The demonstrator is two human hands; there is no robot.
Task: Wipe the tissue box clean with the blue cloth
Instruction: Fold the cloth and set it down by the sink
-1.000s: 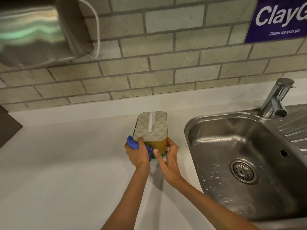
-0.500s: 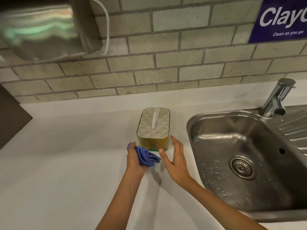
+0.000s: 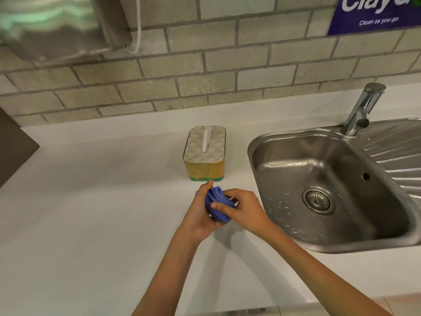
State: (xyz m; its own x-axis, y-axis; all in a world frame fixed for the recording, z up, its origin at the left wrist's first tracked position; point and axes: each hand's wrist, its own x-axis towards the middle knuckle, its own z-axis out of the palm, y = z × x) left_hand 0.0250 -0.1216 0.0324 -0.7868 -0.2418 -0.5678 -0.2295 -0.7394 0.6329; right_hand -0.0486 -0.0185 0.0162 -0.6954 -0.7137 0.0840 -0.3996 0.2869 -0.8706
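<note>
The tissue box (image 3: 206,153) has a quilted grey top with a slot, yellow sides and a green base. It stands alone on the white counter (image 3: 91,213), left of the sink. Just in front of it, both hands meet around the bunched blue cloth (image 3: 216,202). My left hand (image 3: 199,215) cups the cloth from the left and below. My right hand (image 3: 241,207) pinches it from the right, thumb and fingers on the folds. Neither hand touches the box.
A steel sink (image 3: 323,185) with a drain and a tap (image 3: 362,110) lies to the right. A shiny metal dispenser (image 3: 52,26) hangs on the brick wall at upper left. A blue sign (image 3: 376,14) is at upper right. A dark object (image 3: 13,147) stands at the left edge.
Both hands have left the tissue box and drawn back toward me. My right hand, open beside the box before, now grips the cloth together with my left.
</note>
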